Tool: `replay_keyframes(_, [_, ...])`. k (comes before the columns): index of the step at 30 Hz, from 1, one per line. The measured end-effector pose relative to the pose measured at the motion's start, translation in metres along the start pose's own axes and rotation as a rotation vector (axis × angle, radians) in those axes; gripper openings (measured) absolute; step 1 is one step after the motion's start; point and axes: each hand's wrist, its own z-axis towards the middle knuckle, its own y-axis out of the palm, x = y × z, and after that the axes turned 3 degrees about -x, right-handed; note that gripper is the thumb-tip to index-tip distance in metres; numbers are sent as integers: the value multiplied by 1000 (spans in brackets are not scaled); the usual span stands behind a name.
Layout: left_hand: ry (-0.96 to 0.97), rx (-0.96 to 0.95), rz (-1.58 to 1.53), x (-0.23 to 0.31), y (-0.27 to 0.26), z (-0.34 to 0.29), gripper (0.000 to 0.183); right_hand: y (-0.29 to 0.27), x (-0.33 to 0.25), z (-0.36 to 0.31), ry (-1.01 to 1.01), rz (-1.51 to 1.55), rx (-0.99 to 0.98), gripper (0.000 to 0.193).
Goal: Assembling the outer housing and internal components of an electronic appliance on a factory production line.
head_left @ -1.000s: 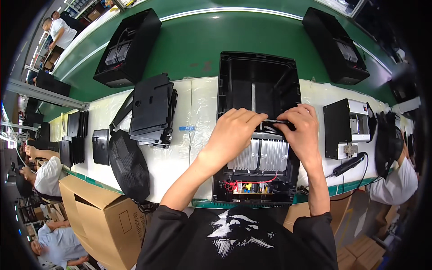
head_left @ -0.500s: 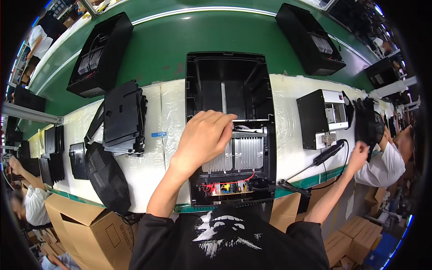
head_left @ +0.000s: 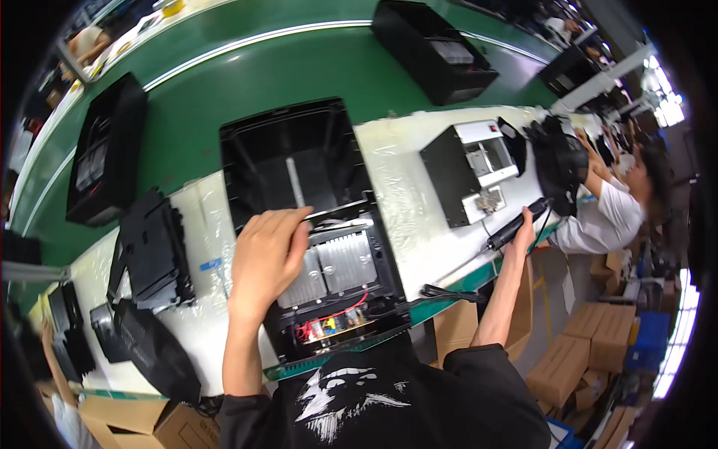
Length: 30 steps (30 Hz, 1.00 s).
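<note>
In front of me a black plastic housing (head_left: pixel 359 161) lies open on the bench, with silver finned heat sinks (head_left: pixel 348 262) and a small circuit board with red wires (head_left: pixel 329 326) in its near half. My left hand (head_left: pixel 263 262) rests over the housing's left side at the middle crossbar, its fingers closed together; whatever they hold is hidden. To the right, my right hand (head_left: pixel 521 233) is wrapped round a black electric screwdriver (head_left: pixel 505 229), whose bit points left and down. Just beyond it stands a black-and-white screw feeder (head_left: pixel 473 170).
Stacked black panels (head_left: pixel 153 247) and a black mesh bag (head_left: pixel 153 355) lie to the left. Similar black housings (head_left: pixel 108 150) stand on the green belt (head_left: pixel 247 75). A co-worker (head_left: pixel 609 202) handles black parts at right. Cardboard boxes (head_left: pixel 572 359) sit on the floor.
My right hand has closed round the screwdriver, which lay on the bench before. The view has turned, so the housing appears tilted and further left. My left hand stays at the crossbar.
</note>
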Motion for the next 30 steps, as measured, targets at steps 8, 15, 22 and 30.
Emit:
replay_keyframes(8, [-34, -29, 34, 8, -2, 5, 18, -1, -188, -102, -615, 560, -119, 54])
replay_keyframes(15, [-54, -43, 57, 9, 1, 4, 17, 21, -213, -131, -955, 405, -84, 64])
replay_keyframes(22, [-47, -44, 70, 10, 3, 5, 17, 21, -188, -126, -903, 405, -293, 73])
replay_keyframes(30, [-106, -102, 37, 12, 1, 7, 20, 60, -209, -82, -709, 378, -924, 73])
